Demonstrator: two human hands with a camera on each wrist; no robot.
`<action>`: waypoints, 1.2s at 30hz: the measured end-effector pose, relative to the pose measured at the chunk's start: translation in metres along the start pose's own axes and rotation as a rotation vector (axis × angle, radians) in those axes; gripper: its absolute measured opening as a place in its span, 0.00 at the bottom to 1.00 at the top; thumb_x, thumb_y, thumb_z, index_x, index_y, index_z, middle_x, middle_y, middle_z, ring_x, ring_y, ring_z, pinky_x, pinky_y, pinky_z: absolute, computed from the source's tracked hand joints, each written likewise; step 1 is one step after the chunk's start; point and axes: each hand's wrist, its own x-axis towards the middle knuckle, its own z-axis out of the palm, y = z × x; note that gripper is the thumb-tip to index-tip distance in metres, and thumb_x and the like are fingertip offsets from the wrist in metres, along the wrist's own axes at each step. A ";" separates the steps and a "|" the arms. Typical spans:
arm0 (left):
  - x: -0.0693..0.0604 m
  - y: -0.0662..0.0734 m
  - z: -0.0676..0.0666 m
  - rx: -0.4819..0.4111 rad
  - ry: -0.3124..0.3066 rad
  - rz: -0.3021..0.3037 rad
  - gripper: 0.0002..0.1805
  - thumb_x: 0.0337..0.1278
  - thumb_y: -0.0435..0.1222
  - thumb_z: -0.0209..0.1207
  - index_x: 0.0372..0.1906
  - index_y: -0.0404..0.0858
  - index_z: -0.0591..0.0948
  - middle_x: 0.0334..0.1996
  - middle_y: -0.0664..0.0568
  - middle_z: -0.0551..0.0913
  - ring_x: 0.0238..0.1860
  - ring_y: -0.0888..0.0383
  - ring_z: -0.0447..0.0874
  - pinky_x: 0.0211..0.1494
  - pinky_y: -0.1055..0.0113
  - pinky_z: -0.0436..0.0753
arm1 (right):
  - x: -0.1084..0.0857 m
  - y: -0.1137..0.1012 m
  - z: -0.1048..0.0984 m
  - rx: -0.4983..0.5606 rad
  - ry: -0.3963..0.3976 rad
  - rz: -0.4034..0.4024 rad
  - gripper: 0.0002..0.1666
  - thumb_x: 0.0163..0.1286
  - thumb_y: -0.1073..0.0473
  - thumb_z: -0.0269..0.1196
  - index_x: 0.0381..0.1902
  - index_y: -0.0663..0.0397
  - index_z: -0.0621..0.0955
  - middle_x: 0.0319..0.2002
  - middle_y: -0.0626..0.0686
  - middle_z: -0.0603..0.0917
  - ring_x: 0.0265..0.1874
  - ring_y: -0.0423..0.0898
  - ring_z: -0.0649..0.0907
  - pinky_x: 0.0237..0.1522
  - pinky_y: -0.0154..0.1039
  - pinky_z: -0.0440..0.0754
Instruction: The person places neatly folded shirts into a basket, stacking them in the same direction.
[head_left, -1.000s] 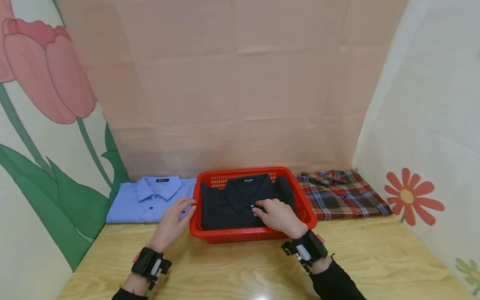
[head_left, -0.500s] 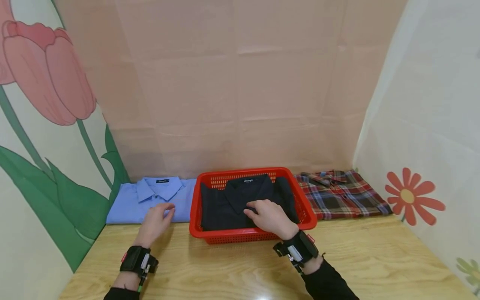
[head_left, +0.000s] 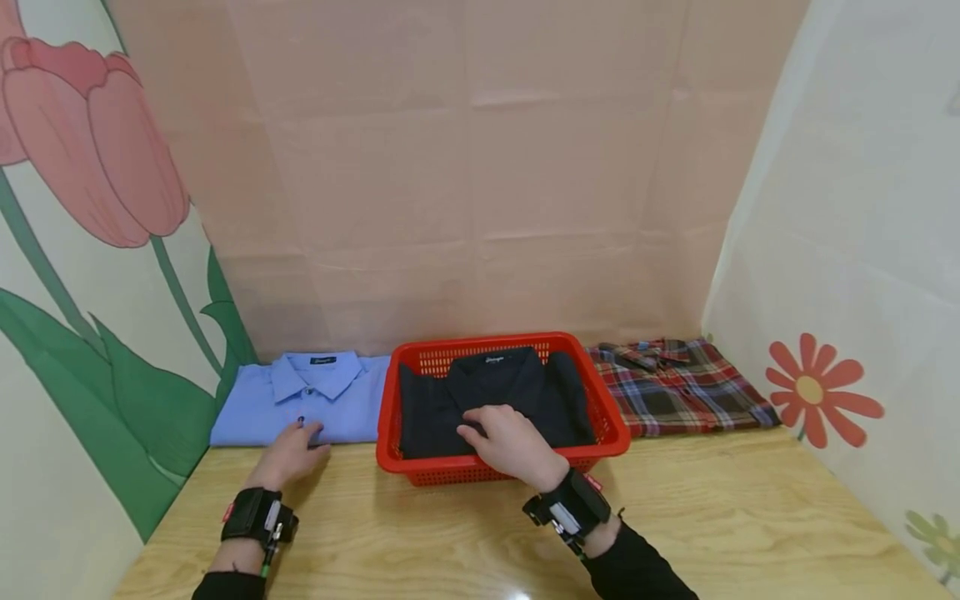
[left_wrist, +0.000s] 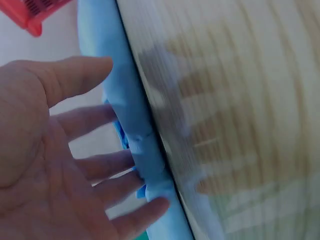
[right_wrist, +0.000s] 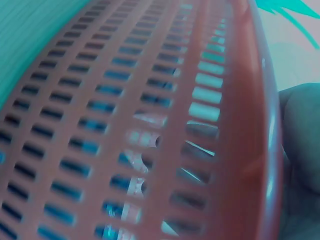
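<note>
My left hand point(head_left: 288, 456) is at the front edge of a folded light blue shirt point(head_left: 243, 417). The left wrist view has its thumb and fingers point(left_wrist: 90, 120) stretched out and spread toward the shirt's folded edge point(left_wrist: 132, 100); whether they touch it I cannot tell. Over a folded black shirt point(head_left: 431, 412) in a red plastic basket point(head_left: 427, 467) hovers my right hand point(head_left: 513, 446), fingers loosely bent, thumb apart from the index finger, nothing between them. The basket's slotted wall point(right_wrist: 240, 110) hides much of that hand point(right_wrist: 302, 145) in the right wrist view.
To the right of the basket lies a folded plaid shirt point(head_left: 686, 396). All of it rests on a light wooden table point(head_left: 420, 542). A brown paper-like backdrop point(head_left: 465, 208) stands behind, with flower-painted walls at the left point(head_left: 60, 483) and right point(head_left: 862, 275).
From beside the basket, my left hand has moved left and down to the blue shirt's front edge. My right hand has shifted left above the black shirt. The shirts and basket stay put.
</note>
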 end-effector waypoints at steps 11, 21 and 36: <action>0.004 -0.007 -0.002 0.047 -0.125 -0.061 0.29 0.69 0.43 0.53 0.71 0.38 0.68 0.70 0.22 0.58 0.70 0.25 0.55 0.66 0.31 0.61 | 0.007 -0.035 0.029 -0.114 0.010 -0.151 0.21 0.72 0.47 0.60 0.54 0.52 0.84 0.50 0.49 0.87 0.48 0.45 0.85 0.50 0.46 0.83; 0.002 -0.003 -0.013 0.048 -0.122 -0.013 0.21 0.69 0.41 0.53 0.62 0.36 0.77 0.61 0.32 0.75 0.63 0.31 0.70 0.61 0.37 0.71 | 0.020 -0.054 0.045 -0.137 0.088 -0.196 0.17 0.72 0.50 0.60 0.53 0.50 0.85 0.50 0.48 0.85 0.46 0.43 0.84 0.50 0.41 0.83; -0.007 -0.012 -0.027 -0.012 -0.107 -0.019 0.18 0.70 0.41 0.52 0.52 0.31 0.80 0.49 0.37 0.82 0.52 0.40 0.79 0.52 0.45 0.76 | 0.025 -0.084 0.066 -0.283 0.185 -0.426 0.16 0.70 0.53 0.62 0.51 0.54 0.84 0.49 0.50 0.84 0.50 0.43 0.82 0.56 0.35 0.80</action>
